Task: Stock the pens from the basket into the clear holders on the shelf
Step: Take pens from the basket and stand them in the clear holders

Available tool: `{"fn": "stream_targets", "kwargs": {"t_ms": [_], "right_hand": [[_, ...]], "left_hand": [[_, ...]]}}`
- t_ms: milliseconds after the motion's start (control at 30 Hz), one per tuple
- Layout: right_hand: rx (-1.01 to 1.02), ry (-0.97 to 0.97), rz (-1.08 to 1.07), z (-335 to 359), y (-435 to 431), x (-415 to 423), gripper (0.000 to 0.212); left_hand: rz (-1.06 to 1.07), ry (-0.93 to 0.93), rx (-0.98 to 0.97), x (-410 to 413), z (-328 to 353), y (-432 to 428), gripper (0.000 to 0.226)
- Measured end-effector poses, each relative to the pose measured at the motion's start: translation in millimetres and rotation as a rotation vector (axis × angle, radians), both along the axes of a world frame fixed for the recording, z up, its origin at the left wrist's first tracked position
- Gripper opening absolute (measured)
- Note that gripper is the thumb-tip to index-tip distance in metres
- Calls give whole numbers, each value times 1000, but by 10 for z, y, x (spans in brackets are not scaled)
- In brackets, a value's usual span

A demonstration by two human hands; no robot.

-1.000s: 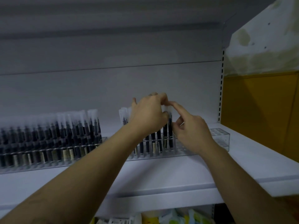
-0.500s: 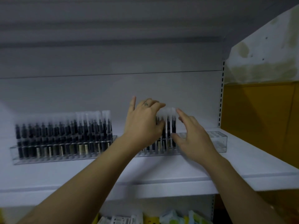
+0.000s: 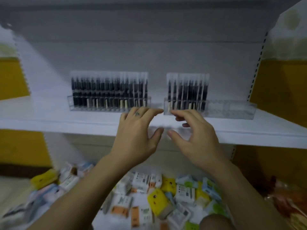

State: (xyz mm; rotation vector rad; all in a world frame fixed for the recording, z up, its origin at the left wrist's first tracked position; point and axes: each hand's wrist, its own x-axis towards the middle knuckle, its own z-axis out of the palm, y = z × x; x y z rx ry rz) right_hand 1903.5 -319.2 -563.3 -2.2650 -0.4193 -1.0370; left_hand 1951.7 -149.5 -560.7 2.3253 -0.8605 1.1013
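Note:
Two clear holders stand on the white shelf [image 3: 49, 120]. The left holder [image 3: 109, 105] is packed with upright dark pens [image 3: 108, 90]. The right holder [image 3: 232, 110] has dark pens [image 3: 187, 90] in its left half only; its right half holds nothing. My left hand [image 3: 137, 135] hovers in front of the shelf edge with fingers spread and relaxed, holding nothing. My right hand [image 3: 196, 136] is beside it, fingers loosely curled, also holding nothing, just below the right holder's left end. No basket is in view.
Below the shelf lies a heap of small packaged items [image 3: 157, 193] in white, yellow, blue and orange. A perforated shelf upright [image 3: 257, 63] runs down the right side, with a yellow wall [image 3: 282, 83] beyond it.
Both hands have let go of the pens in the right holder and drawn back and down to the shelf's front edge. The view has tilted down, showing the lower shelf.

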Motion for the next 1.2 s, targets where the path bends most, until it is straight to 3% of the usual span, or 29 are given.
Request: {"fn": "stream_targets", "kwargs": {"t_ms": [100,200,433,667,800,1033,1200], "right_hand": [[-11,30,47,-368,197,-74,36],[-36,164,43,-814,331,-77,44],[-165,613,2,-1864,533,18,64],[-340,960,-48,-2813,558,58,79],[-373,1151,-62,-3339,553,22,86],[-332,1352,41,-3947,649,-88,73],[-322,1462,119,-4312,629,-35,26]], "left_hand": [[27,86,24,-124,-375,242,40],[70,191,52,-198,-759,445,44],[131,482,148,-270,-1624,700,60],[207,863,505,-239,-2475,755,91],[162,1072,573,-185,-2886,736,95],[180,1333,651,-228,-3626,903,93],[208,1346,645,-231,-3903,1092,79]]}}
